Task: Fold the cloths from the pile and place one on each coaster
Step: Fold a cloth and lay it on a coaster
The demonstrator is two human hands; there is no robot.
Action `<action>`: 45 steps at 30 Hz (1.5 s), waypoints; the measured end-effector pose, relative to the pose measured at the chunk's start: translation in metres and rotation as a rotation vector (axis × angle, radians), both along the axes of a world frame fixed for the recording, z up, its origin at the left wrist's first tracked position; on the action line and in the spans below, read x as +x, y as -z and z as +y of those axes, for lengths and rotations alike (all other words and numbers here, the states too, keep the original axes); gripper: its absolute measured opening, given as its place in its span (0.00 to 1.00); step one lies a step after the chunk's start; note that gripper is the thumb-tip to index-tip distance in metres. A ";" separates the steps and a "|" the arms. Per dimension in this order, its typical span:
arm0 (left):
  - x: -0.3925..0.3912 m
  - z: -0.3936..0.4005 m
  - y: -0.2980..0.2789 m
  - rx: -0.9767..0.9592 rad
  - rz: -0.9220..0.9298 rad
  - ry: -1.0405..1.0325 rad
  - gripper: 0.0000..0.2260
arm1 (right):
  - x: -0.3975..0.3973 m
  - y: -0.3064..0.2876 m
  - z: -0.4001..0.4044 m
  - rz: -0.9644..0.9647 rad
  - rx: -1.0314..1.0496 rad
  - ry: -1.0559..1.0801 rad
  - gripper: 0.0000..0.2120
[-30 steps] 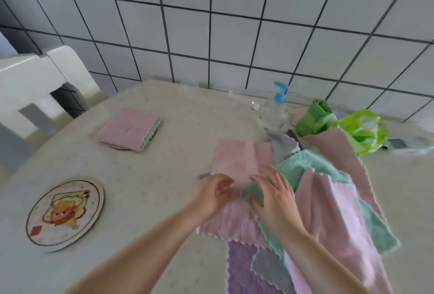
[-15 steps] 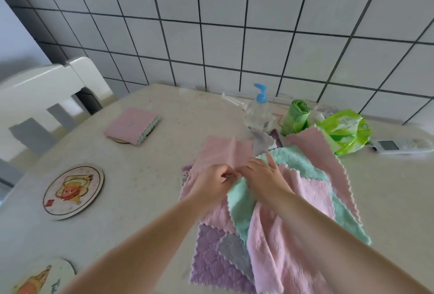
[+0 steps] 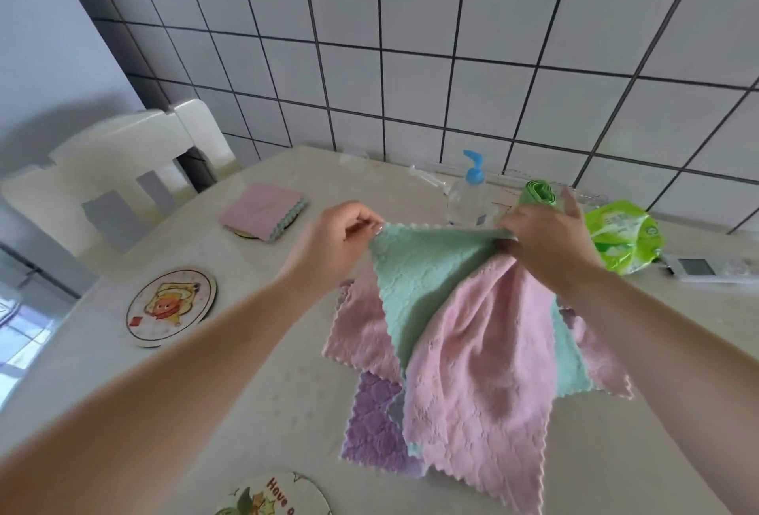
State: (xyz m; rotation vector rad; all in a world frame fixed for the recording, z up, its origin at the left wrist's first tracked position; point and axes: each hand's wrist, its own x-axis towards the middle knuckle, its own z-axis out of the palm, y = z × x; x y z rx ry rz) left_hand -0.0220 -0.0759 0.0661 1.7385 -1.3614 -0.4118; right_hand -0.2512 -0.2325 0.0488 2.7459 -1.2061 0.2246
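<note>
At the bottom edge, centre, a printed coaster [image 3: 273,495] peeks into frame, bare and waiting. Just above it the pile [image 3: 369,424] lies spread on the table [image 3: 254,391]: purple and grey at the bottom, pink sheets fanning out either side. Up through the middle of the frame hangs the lifted cloth [image 3: 415,272], mint green on one face, pink on the other, draping limp with its zigzag hem trailing down onto the pile. Soft, light, floppy stuff, I'd say; it will sag wherever it isn't held, so the corners are the place to take it. And that's how it's held: the left hand [image 3: 336,239] pinches the top-left corner between thumb and fingertips, the right hand [image 3: 546,235] grips the top edge further right, fingers curled over the fabric. At centre left, a second coaster [image 3: 170,305] sits uncovered. Further back, upper left, a folded pink cloth [image 3: 263,208] already rests on a third coaster, only its rim showing. Beyond the hands, a pump bottle [image 3: 468,194] stands against the tiled wall.
</note>
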 end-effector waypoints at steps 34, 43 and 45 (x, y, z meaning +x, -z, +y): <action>0.145 0.023 -0.090 -0.489 0.081 -0.342 0.06 | 0.090 -0.130 0.026 -1.371 0.443 0.073 0.04; 0.159 0.119 -0.045 -0.715 0.094 -0.270 0.09 | 0.093 -0.057 0.133 -1.400 0.440 -0.060 0.06; 0.151 0.157 -0.035 -0.731 0.007 -0.258 0.09 | 0.081 -0.046 0.174 -1.402 0.419 -0.077 0.07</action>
